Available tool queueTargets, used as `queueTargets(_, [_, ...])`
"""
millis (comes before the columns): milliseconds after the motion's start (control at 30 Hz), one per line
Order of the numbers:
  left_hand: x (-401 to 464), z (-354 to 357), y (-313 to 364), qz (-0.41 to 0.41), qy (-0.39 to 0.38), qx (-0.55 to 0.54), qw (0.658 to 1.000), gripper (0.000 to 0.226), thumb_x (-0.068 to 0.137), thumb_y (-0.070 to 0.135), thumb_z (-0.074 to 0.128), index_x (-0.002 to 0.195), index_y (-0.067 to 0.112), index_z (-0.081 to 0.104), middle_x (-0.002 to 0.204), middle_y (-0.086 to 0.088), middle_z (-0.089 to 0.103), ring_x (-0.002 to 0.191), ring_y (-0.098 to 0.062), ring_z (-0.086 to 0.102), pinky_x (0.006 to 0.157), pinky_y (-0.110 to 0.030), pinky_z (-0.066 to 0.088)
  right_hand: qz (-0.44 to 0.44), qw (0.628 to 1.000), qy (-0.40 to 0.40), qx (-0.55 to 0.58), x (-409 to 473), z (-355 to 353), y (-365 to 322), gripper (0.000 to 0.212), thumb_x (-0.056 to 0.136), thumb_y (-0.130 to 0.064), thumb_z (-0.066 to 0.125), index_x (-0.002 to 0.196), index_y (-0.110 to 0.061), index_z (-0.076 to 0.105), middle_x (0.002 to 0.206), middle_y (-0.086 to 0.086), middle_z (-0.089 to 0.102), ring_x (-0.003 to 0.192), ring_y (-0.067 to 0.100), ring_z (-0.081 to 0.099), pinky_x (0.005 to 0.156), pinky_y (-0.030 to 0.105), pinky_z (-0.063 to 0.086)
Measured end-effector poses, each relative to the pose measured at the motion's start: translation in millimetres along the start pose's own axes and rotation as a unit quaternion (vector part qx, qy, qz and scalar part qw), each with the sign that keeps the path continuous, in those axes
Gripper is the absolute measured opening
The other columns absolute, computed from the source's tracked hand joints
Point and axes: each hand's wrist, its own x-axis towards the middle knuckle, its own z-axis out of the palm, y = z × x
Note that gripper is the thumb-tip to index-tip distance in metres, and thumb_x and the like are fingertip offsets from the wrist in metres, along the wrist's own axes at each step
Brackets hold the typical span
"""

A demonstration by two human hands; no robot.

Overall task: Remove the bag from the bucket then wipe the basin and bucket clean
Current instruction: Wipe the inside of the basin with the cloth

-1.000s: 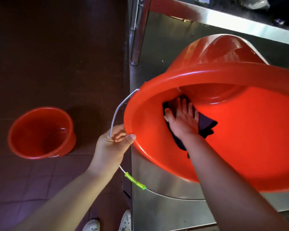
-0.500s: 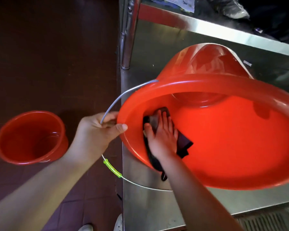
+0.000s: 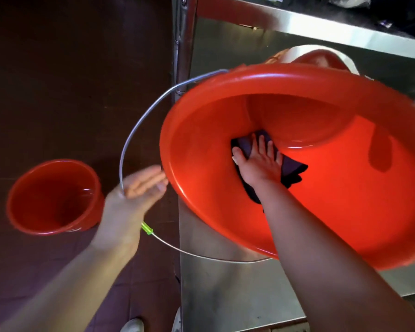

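A large red bucket [image 3: 340, 207] lies tilted on a steel table [image 3: 225, 295], its mouth facing me. My right hand [image 3: 261, 161] reaches inside and presses a dark cloth [image 3: 294, 168] flat against the inner wall near the bottom. My left hand [image 3: 139, 190] is blurred just left of the rim, fingers stretched out and apart toward it, gripping nothing. The bucket's wire handle [image 3: 151, 106] arcs out to the left past that hand, and its green grip [image 3: 146, 228] sits below my wrist. A smaller red basin [image 3: 53, 197] stands upright on the floor at left. No bag is in view.
Dark tiled floor [image 3: 70, 80] lies left of the table. A steel post [image 3: 181, 32] rises at the table's far left corner. A raised steel ledge [image 3: 321, 22] runs along the back. My white shoes [image 3: 132, 325] show at the bottom.
My left hand has let go of the bucket rim and opened. My right hand has slid the cloth deeper, toward the bucket's bottom. The wire handle has swung out to the left.
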Motion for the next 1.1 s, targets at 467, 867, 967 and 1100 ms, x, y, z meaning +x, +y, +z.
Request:
queueTargets(467, [-7.1,18.3,1.0,0.019,-0.016,-0.007,1.000,0.033,0.060,0.021,0.076,0.091,0.011,0.070,0.088,-0.006,0.075,0.088,-0.022,0.070,0.083,-0.033,0.055,-0.125,0.978,0.055,0.155,-156.4,4.8,-43.9,0.079,0.084,-0.065,0.017,0.150,-0.026,0.002,0.159,-0.002,0.010,0.147,0.018,0.007,0.118,0.037,0.006])
queueTargets(867, [27.4,20.3,56.3,0.163,-0.091,0.061,0.980,0.029,0.060,0.015,0.081,0.084,0.023,0.069,0.078,0.005,0.073,0.075,-0.007,0.069,0.069,-0.017,0.053,-0.051,0.998,-0.029,-0.033,-21.1,-3.6,19.5,0.077,0.090,-0.067,0.022,0.152,-0.024,0.003,0.160,-0.002,0.003,0.147,0.018,0.001,0.118,0.040,0.003])
queueTargets(967, [19.1,16.9,20.6,0.119,0.027,0.013,0.992,0.047,0.061,0.012,0.083,0.100,0.027,0.060,0.098,-0.003,0.068,0.090,-0.010,0.067,0.074,-0.018,0.053,-0.039,0.999,-0.017,-0.028,-21.5,-2.2,16.2,0.078,0.090,-0.068,0.022,0.152,-0.025,0.004,0.160,-0.002,0.003,0.147,0.019,0.001,0.117,0.042,0.002])
queueTargets(1100, [-10.5,28.0,-35.6,0.008,0.016,-0.016,1.000,0.052,0.070,0.007,0.077,0.114,0.013,0.050,0.113,-0.014,0.062,0.093,-0.010,0.065,0.081,-0.024,0.052,-0.019,1.000,-0.011,0.012,-35.6,-0.8,8.2,0.074,0.092,-0.062,0.026,0.152,-0.023,0.005,0.160,0.000,0.005,0.147,0.019,0.001,0.117,0.041,0.001])
